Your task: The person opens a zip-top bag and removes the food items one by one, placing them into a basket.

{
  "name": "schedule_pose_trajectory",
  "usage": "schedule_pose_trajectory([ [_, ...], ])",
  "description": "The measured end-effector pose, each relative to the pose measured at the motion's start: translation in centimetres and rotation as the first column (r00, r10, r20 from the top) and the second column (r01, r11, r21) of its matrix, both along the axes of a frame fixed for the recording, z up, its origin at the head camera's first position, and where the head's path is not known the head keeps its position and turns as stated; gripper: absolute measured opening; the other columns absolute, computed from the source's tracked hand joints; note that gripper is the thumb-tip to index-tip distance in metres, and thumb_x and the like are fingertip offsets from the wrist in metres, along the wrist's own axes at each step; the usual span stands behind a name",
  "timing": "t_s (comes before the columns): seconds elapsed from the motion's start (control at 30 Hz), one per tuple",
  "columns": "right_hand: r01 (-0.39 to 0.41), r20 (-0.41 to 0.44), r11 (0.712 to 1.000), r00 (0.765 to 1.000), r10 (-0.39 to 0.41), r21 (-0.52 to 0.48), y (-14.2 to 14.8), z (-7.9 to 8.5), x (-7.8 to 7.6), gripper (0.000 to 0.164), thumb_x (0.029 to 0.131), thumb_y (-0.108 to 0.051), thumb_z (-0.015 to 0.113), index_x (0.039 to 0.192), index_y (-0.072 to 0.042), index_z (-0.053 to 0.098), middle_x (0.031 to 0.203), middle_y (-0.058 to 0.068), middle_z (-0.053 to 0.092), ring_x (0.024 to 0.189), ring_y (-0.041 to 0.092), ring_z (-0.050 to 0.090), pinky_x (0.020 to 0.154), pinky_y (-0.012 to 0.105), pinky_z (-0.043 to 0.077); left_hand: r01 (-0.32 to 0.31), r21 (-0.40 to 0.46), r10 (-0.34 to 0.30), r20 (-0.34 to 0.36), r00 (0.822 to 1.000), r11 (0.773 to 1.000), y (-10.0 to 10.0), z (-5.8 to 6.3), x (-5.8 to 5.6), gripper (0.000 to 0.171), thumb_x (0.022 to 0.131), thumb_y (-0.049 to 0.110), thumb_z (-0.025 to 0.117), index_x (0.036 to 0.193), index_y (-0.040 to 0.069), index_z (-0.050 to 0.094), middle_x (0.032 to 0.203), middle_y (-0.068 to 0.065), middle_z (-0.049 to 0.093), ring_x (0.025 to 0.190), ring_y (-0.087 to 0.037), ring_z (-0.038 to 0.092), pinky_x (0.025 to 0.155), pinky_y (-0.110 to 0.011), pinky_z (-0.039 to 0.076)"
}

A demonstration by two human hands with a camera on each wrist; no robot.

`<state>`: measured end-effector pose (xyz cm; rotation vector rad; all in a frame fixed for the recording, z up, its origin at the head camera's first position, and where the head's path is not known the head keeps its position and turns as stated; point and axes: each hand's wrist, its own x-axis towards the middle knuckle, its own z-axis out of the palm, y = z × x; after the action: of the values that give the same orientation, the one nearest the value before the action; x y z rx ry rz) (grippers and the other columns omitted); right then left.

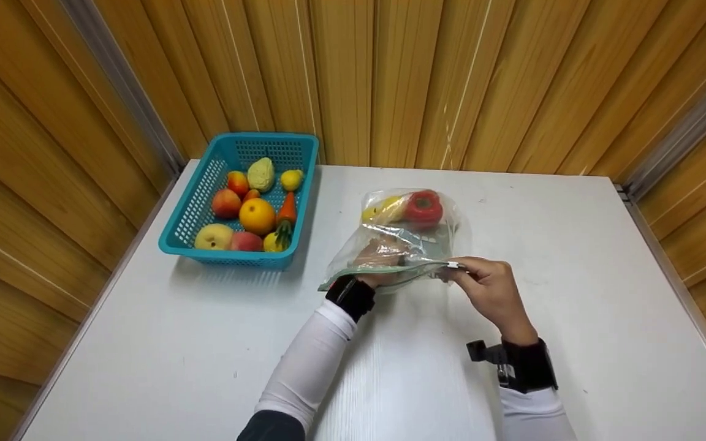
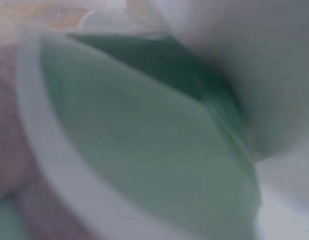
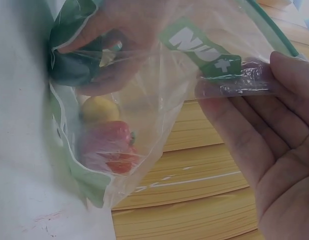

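A clear zip bag (image 1: 347,251) with a green zip edge lies on the table. Inside it are a red bell pepper (image 1: 425,208) and a yellow piece of produce (image 3: 99,110). My left hand (image 1: 383,251) reaches in through the bag's mouth up to the wrist. Its fingers curl round a dark green rounded thing (image 3: 74,67), seen through the plastic in the right wrist view; its kind I cannot tell. With thumb and fingers, my right hand (image 1: 488,291) pinches the bag's right corner at the zip. Green bag film fills most of the blurred left wrist view.
Left of the bag stands a blue-green plastic basket (image 1: 166,239). It holds an orange (image 1: 257,215), a carrot (image 1: 287,208), a lemon (image 1: 292,179) and several other fruits and vegetables. Wood-patterned walls (image 1: 402,79) enclose the white table (image 1: 206,367) at the back and sides.
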<state>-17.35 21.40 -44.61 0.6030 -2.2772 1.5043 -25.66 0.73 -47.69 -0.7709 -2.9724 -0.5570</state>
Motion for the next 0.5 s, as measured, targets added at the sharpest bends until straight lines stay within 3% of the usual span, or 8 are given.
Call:
schedule_pose_trajectory([
  [0.1, -0.005, -0.002, 1.000, 1.000, 0.005, 0.001, 0.0, -0.2, 0.0, 0.015, 0.085, 0.011, 0.075, 0.094, 0.000, 0.081, 0.077, 0.007, 0.076, 0.066, 0.001, 0.064, 0.060, 0.013, 0.047, 0.023, 0.023, -0.024, 0.032, 0.999, 0.999, -0.6, -0.4, 0.6, 0.036, 0.090, 0.016, 0.072, 0.125, 0.015, 0.073, 0.130, -0.008, 0.070, 0.114, -0.025, 0.067, 0.102, -0.035, 0.052],
  [0.23, -0.043, -0.015, 0.999, 0.999, 0.043, -0.016, 0.0, -0.4, -0.1, 0.015, 0.084, 0.013, 0.074, 0.094, 0.003, 0.080, 0.079, 0.010, 0.077, 0.069, 0.005, 0.069, 0.064, 0.013, 0.052, 0.045, 0.062, -0.048, 0.053, 0.997, 0.997, -1.5, 0.4, 1.7, 0.031, 0.093, 0.015, 0.069, 0.124, 0.017, 0.073, 0.131, -0.005, 0.068, 0.117, -0.024, 0.065, 0.103, -0.036, 0.051],
  [0.37, -0.052, -0.026, 0.998, 0.998, 0.051, -0.031, 0.0, -0.5, -0.2, 0.014, 0.084, 0.014, 0.074, 0.094, 0.005, 0.079, 0.081, 0.012, 0.077, 0.070, 0.006, 0.071, 0.065, 0.014, 0.054, 0.100, 0.169, -0.099, -0.012, 0.995, 0.981, -2.5, 1.5, 2.9, 0.029, 0.093, 0.012, 0.070, 0.122, 0.009, 0.071, 0.129, -0.007, 0.069, 0.122, -0.025, 0.064, 0.107, -0.037, 0.050],
  [0.5, -0.014, -0.039, 0.999, 0.999, 0.013, -0.030, 0.1, -0.4, -0.3, 0.013, 0.084, 0.014, 0.074, 0.092, 0.005, 0.079, 0.079, 0.012, 0.076, 0.070, -0.001, 0.067, 0.063, 0.012, 0.051, 0.149, 0.245, -0.143, -0.045, 0.989, 0.958, -3.4, 2.6, 3.7, 0.042, 0.088, 0.006, 0.077, 0.129, 0.006, 0.068, 0.133, -0.010, 0.067, 0.125, -0.027, 0.062, 0.109, -0.038, 0.048],
])
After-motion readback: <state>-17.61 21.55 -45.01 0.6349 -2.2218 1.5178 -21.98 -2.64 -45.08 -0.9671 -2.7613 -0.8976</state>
